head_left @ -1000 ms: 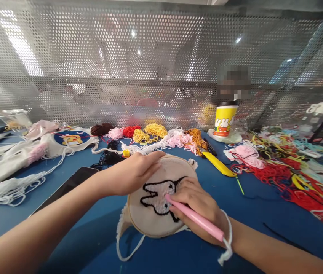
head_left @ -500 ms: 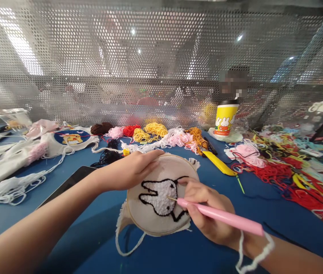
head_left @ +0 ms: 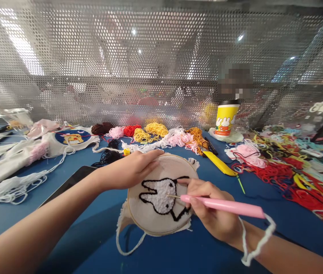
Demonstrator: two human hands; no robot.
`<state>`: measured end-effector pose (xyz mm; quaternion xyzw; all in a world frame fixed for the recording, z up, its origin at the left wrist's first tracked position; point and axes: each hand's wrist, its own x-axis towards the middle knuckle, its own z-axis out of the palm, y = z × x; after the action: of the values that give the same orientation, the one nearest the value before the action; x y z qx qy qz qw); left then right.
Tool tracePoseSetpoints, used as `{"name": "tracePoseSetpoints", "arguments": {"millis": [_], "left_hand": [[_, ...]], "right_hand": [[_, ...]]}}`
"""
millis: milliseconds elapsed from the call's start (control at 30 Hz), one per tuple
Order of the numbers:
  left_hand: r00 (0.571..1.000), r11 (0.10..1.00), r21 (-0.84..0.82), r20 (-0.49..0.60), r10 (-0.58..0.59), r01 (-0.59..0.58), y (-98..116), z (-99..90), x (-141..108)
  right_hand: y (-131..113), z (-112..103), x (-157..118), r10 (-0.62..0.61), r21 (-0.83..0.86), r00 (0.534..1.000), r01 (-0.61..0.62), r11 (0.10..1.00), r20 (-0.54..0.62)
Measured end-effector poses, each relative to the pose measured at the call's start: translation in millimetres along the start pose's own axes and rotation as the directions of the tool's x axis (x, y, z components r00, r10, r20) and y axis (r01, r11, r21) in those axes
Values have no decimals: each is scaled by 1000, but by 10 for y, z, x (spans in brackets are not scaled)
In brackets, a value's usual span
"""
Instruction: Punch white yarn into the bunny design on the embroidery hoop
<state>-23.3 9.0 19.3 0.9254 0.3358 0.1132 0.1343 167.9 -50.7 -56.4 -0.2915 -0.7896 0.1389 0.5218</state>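
My left hand (head_left: 135, 167) grips the upper left edge of a round embroidery hoop (head_left: 138, 224), its fingers partly hidden behind the rim. Cream cloth in the hoop bears a rabbit head (head_left: 160, 192) of white stitches with a black outline, lying sideways. My right hand (head_left: 214, 209) is closed round a pink punch needle (head_left: 224, 204). The metal tip touches or hovers just over the white stitches; which, I cannot tell. White yarn (head_left: 253, 255) hangs from the needle's back end over my right wrist. A fingertip of that hand rests on the cloth near the black outline.
Yarn piles (head_left: 155, 130) line the back of the blue table (head_left: 93, 243). Behind my left forearm lies a dark tablet (head_left: 70, 182). A yellow cutter (head_left: 220, 163), a yellow cup (head_left: 226, 118) and tangled red yarn (head_left: 275, 171) are on the right. Perforated metal (head_left: 150, 57) stands behind.
The back end of the pink needle has risen, making it more level, and my right hand has shifted slightly. The white yarn hangs differently. My left hand still holds the hoop.
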Motion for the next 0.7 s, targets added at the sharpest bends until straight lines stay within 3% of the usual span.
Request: {"name": "tracePoseSetpoints", "arguments": {"millis": [167, 367, 700], "left_hand": [[999, 1000, 16, 27, -21, 20, -7, 2, 2], [999, 999, 20, 41, -28, 28, -3, -1, 7], [1000, 999, 31, 20, -15, 15, 0, 5, 3]], "right_hand": [[-49, 18, 26, -80, -144, 996, 75, 987, -31], [-71, 27, 60, -183, -114, 982, 177, 978, -40], [-31, 32, 40, -277, -230, 960, 279, 932, 41]]}}
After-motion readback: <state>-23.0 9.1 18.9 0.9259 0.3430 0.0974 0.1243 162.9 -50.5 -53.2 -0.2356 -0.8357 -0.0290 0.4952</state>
